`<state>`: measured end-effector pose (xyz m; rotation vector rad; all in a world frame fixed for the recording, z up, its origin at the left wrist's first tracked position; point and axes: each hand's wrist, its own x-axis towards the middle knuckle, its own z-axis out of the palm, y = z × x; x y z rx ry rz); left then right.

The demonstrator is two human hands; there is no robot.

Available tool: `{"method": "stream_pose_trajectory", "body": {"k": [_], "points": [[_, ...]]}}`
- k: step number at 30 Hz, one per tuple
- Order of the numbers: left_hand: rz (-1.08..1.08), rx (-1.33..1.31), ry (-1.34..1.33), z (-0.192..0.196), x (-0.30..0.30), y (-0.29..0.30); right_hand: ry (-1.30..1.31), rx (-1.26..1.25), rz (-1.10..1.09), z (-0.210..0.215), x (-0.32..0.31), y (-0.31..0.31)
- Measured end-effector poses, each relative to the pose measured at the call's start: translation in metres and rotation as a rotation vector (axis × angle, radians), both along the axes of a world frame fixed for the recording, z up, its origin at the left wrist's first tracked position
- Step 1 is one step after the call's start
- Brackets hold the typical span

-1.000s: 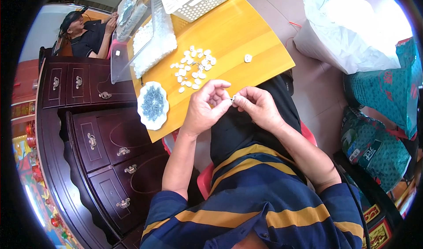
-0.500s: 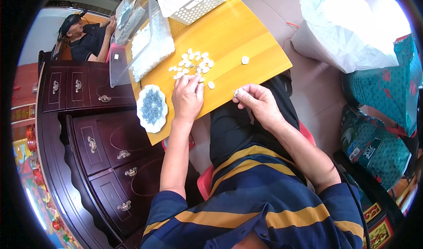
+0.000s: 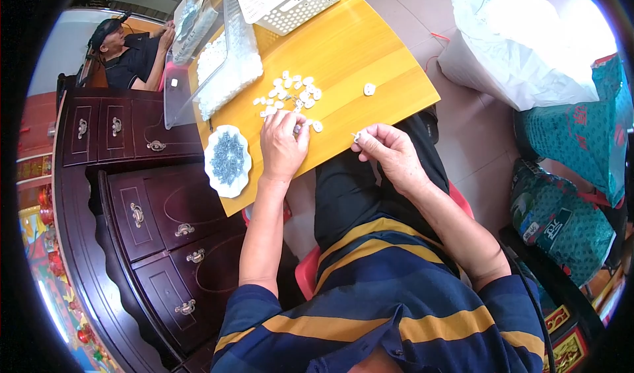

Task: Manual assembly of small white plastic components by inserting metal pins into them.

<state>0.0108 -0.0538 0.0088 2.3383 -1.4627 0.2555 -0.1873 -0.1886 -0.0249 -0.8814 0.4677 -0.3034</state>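
Observation:
A yellow wooden table [image 3: 370, 49] carries a loose pile of small white plastic pieces [image 3: 290, 95]. My left hand [image 3: 282, 147] lies palm down at the near side of the pile, its fingertips on a piece. At the table's front edge, my right hand [image 3: 389, 153] pinches one small white piece [image 3: 356, 136] between thumb and fingers. One single white piece [image 3: 369, 89] lies apart to the right of the pile. A white scalloped dish [image 3: 228, 160] of small dark metal parts sits left of my left hand.
A clear plastic bag of white pieces [image 3: 224, 56] and a white perforated basket [image 3: 287, 1] stand at the table's far end. A dark wooden drawer cabinet [image 3: 142, 194] is on the left, with another person [image 3: 129, 52] behind it. Plastic bags [image 3: 522, 42] lie on the floor to the right.
My left hand left my right hand, reached out to the pile, then drew back slightly toward the pile's near edge. My right hand stayed at the table edge holding its piece.

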Motion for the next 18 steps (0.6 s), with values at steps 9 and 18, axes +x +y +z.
{"method": "stream_pose_trajectory", "body": {"k": [9, 18], "points": [[0.058, -0.276, 0.327, 0.008, -0.018, 0.004, -0.008, 0.029, 0.000, 0.002, -0.001, 0.001], [0.029, -0.421, 0.793, 0.019, -0.037, -0.003, -0.016, 0.028, 0.000, 0.002, -0.001, 0.002]]}}
